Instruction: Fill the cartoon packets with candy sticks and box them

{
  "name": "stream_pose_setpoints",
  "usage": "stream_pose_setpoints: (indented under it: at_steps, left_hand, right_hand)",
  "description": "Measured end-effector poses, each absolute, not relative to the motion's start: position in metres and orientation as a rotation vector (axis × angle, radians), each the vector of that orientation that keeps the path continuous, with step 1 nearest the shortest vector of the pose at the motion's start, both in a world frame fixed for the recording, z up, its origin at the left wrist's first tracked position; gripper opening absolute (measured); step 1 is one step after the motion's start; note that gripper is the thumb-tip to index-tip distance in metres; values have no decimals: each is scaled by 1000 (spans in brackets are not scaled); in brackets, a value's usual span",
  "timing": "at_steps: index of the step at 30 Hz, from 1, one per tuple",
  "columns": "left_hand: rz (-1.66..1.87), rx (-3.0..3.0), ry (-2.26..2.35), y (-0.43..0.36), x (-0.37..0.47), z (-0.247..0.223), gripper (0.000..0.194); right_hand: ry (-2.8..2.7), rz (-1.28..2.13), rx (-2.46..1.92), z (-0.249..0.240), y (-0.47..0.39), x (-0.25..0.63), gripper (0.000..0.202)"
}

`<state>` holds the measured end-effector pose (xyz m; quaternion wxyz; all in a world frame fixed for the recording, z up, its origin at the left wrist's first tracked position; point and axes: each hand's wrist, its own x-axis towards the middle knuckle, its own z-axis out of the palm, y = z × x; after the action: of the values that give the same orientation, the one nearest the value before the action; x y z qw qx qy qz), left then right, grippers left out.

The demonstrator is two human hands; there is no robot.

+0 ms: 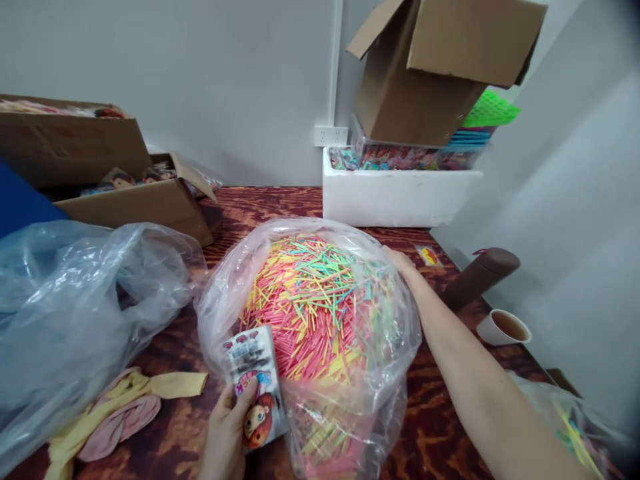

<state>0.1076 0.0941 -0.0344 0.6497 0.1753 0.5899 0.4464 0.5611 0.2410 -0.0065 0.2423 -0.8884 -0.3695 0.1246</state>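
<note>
A large clear plastic bag (230,273) stands open on the table, filled with thin sticks (315,300) in pink, yellow, green and blue. My left hand (233,420) grips a small printed packet (257,387) with a cartoon face on it, thumb across its front. The packet is tilted against the near left side of the bag. Reaching along the bag's right side, my right hand (397,260) touches the far right of its rim; most of the fingers are hidden behind the plastic.
Crumpled plastic (100,287) and yellow and pink cloth strips (125,407) lie left. Cardboard boxes (135,207) stand behind them. A white foam box (400,193) supports stacked goods at the back. On the right are a brown bottle (480,277), a paper cup (503,328) and a small packet (429,256).
</note>
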Motion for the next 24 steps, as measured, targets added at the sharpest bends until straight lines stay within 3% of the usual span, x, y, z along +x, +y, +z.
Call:
stream_pose_setpoints:
  at_steps: [6,17,22,24]
  left_hand:
    - [1022,443,1310,120,103,-28,37]
    - [916,534,1202,161,67,-11,16]
    - [887,580,1209,134,24,2,22]
    - [894,637,1242,117,1,9,30]
  right_hand:
    - [-932,460,-2471,-18,221,558,56]
    - [-808,296,-2411,-16,142,523,48]
    - [-957,41,-2179,23,86,479,48]
    - [-1386,-122,-1873,42,53,442,48]
